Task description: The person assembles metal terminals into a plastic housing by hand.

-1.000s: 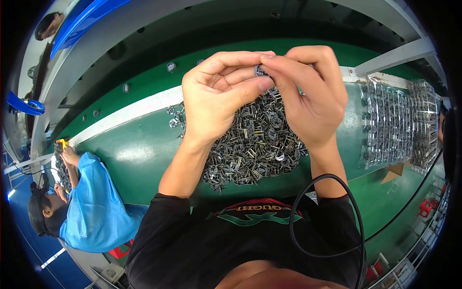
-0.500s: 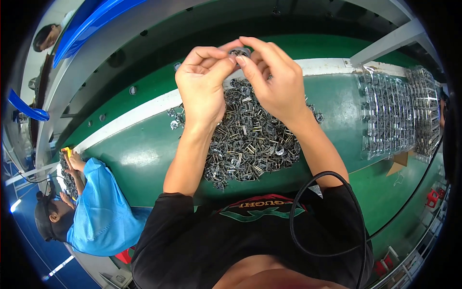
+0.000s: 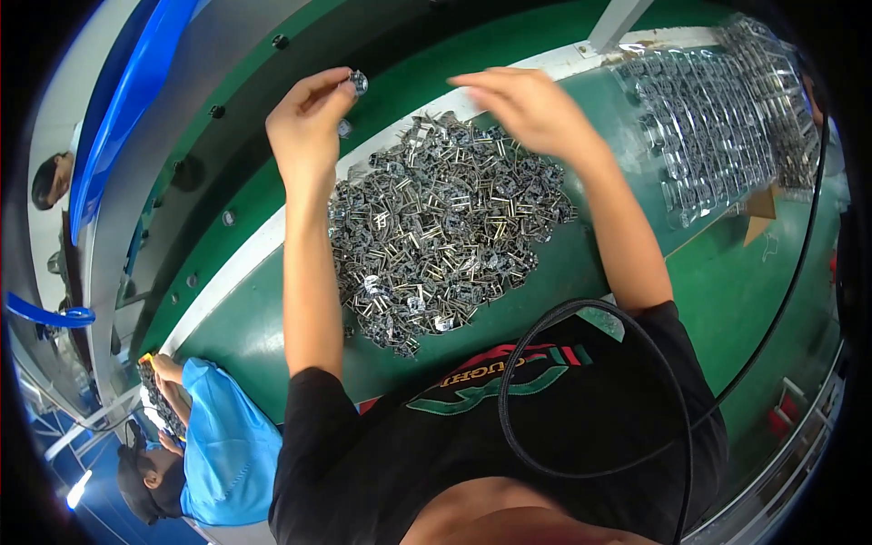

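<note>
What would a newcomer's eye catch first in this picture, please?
Probably the large heap of dark parts with metal pins, mid-picture on the green tabletop. Beyond its left side, the left hand pinches one small round part; the right hand, blurred, hovers apart from it. A co-worker's bright blue garment stands out at lower left.

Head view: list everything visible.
Bench: one, green, across centre
Small parts: countless, black and metallic, heaped on bench
Trays: several, clear, bench's right end
Rail: one, white, bench's far edge
Cardboard: one, brown, below trays
Cable: one, black, looped over black shirt
Curved plastic: two, blue, left side
Other people: two visible, one in light blue, left
Held part: one, silvery, upper centre-left
Left hand: one, bare, pinching held part
Right hand: one, bare, near heap's far side
</note>
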Tool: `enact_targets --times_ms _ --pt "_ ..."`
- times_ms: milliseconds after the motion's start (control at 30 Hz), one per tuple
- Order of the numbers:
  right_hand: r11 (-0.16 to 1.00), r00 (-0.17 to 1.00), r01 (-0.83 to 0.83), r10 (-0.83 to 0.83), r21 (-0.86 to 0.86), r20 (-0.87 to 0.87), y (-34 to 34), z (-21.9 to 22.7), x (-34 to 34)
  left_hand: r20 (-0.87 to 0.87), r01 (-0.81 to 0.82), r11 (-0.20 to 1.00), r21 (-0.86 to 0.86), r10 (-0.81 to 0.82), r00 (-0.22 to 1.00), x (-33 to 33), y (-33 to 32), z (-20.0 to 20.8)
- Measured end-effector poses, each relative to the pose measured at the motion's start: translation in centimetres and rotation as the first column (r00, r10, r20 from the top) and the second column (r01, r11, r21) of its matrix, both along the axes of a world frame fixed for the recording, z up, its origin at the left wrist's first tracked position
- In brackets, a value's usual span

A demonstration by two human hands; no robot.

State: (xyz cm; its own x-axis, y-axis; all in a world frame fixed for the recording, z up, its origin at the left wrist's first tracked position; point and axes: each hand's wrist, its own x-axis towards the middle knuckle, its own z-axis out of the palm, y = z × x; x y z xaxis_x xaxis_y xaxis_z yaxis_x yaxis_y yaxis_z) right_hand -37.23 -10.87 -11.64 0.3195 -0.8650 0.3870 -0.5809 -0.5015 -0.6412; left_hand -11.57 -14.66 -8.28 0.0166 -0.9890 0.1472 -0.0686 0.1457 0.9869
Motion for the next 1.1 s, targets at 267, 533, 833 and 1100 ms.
enact_targets --times_ms 267,533,833,1100 --pt "0.954 0.984 0.138 -0.102 0.267 -0.146 1.4 -1.3 -2.7 0.078 -0.09 0.983 0.16 0.078 0.994 4.1 -13.0 -7.7" --pt "0.96 0.969 0.116 -0.054 0.254 -0.241 2.3 -2.4 -2.3 0.505 -0.008 1.0 -0.01 0.012 0.863 2.4 -16.7 -10.5" --pt "0.895 0.999 -0.02 0.033 0.446 -0.021 1.5 -2.3 -4.9 0.676 0.006 1.0 0.024 -0.02 0.736 2.5 -11.4 -6.5" --pt "0.926 0.985 -0.076 0.012 0.369 0.172 1.3 -0.8 -4.7 0.812 0.241 0.96 0.143 -0.252 0.526 1.8 -5.2 -4.8"
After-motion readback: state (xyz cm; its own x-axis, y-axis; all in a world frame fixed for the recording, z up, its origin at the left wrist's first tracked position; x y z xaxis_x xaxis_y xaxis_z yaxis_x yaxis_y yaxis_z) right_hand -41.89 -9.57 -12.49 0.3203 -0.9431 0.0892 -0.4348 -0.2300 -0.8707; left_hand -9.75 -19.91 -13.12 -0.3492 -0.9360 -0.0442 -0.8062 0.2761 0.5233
